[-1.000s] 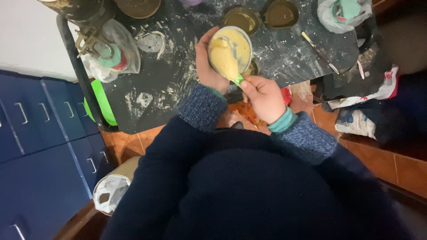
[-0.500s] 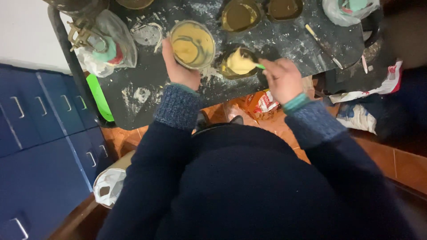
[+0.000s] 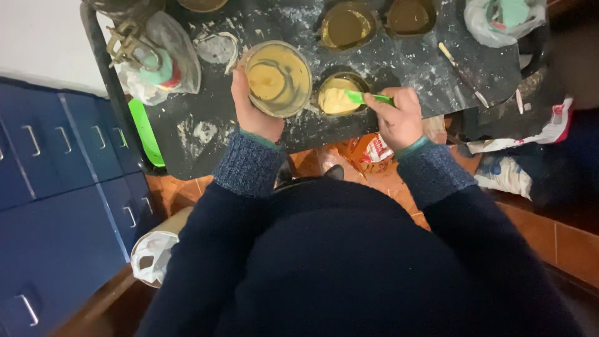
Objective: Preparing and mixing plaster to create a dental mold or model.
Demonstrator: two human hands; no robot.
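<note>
A glass bowl (image 3: pixel 276 79) smeared with yellow batter is held over the dark, flour-dusted bench (image 3: pixel 206 140) by the left hand (image 3: pixel 253 109), whose grip is closed around the bowl's near rim. A green spatula (image 3: pixel 365 98) is clamped in the grip of the right hand (image 3: pixel 399 118), and its tip is laid in a round mould (image 3: pixel 340 97) filled with pale batter, just right of the bowl. Two more round moulds (image 3: pixel 347 26) with darker batter are seen farther back on the bench.

At the bench's far left corner, a clear plastic bag (image 3: pixel 159 59) holding something teal and red is found beside a metal whisk attachment (image 3: pixel 128 40). At the far right corner, a white plastic bag (image 3: pixel 499 19) with a teal item inside is placed. Below the bench edge, between the arms, a crumpled red-and-white packet (image 3: pixel 374 150) is seen on the orange tiled floor (image 3: pixel 561 237). A white bag with blue and red print (image 3: pixel 505 171) lies to the right. Blue drawers (image 3: pixel 56 187) stand on the left.
</note>
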